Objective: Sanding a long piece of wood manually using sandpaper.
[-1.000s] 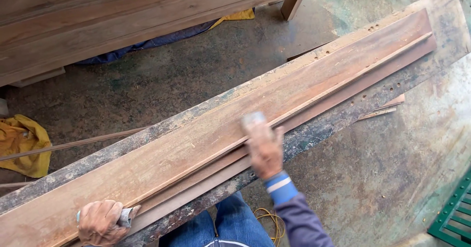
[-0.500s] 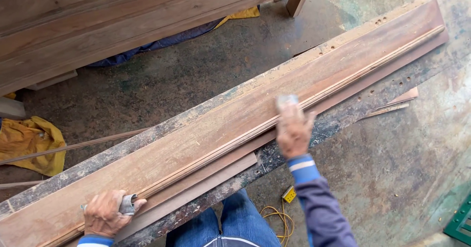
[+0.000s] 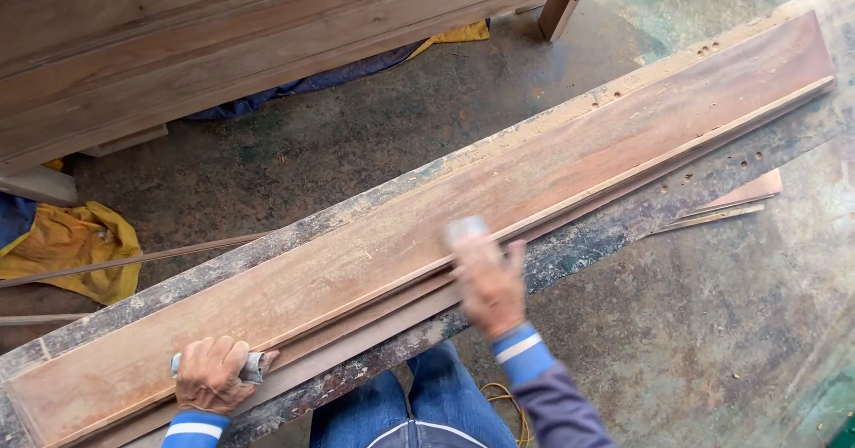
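Observation:
A long reddish-brown moulded board (image 3: 570,163) lies along a worn, stained workbench plank (image 3: 623,225). My right hand (image 3: 488,283), blurred by motion, presses a small grey sanding pad (image 3: 465,231) against the board's stepped near edge, about halfway along. My left hand (image 3: 212,375) rests on the board's near-left end and is closed around a folded grey piece of sandpaper (image 3: 253,368). Both wrists show blue cuffs with a white stripe. My jeans-clad knees (image 3: 419,408) show below the bench.
A large wooden furniture piece (image 3: 223,47) fills the top left. A yellow cloth (image 3: 80,248) and thin wood strips (image 3: 134,259) lie on the concrete floor at left. Offcut strips (image 3: 735,200) lie under the bench's right end. A yellow cable (image 3: 508,403) is by my legs.
My right hand slid right along the board's edge, then back left toward the middle. My left hand stayed gripping the sandpaper at the left end. The view shifted slightly.

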